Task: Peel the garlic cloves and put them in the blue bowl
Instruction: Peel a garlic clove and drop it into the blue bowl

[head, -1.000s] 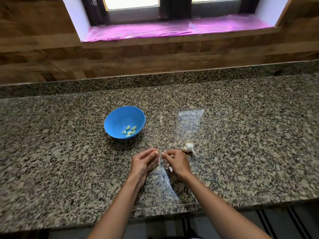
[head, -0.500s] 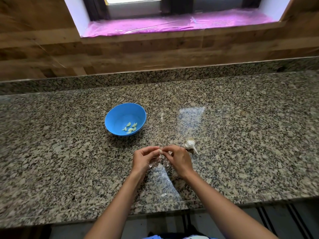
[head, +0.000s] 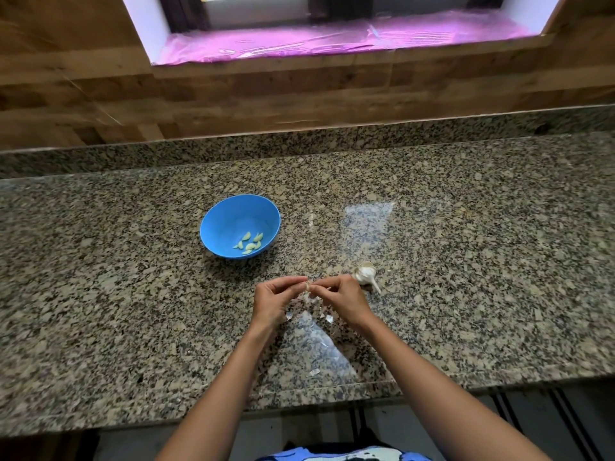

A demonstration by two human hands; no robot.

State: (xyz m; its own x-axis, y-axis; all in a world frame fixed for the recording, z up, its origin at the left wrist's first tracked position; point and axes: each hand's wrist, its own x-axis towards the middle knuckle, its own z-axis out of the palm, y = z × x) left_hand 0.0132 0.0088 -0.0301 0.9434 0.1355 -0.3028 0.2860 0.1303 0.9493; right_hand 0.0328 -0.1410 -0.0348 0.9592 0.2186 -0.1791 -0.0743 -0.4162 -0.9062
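both hands meet above the speckled grey-and-tan granite counter (head: 466,261), not far in from its near edge and about midway along its visible length. the left hand (head: 273,302) has its fingers curled, thumb and fingertips pinching one end of a small pale garlic clove (head: 308,287); the right hand (head: 342,299) mirrors it, its grip pinched on the other end of the same clove or on the papery skin there, which of the two cannot be told at this size. the clove sits right between the two sets of fingertips, lifted off the counter.

under and just behind the hands lie several small white scraps of garlic peel (head: 328,319), scattered on the counter, with one more scrap closer to the near edge. just to the right of the right hand, almost touching its knuckles, rests the remaining white garlic bulb with a short stem (head: 366,273), lying on its side, stem pointing toward the near edge.

the round blue plastic bowl (head: 229,211) stands upright farther back and to the left of the hands, well apart from them. in its bottom lie a handful of peeled pale yellow-green garlic cloves (head: 249,243), gathered toward the side nearest the person.

along the counter's far edge a low granite upstand meets a wood-panelled wall (head: 299,94), and above that a window sill covered in shiny pink plastic sheet (head: 332,41).
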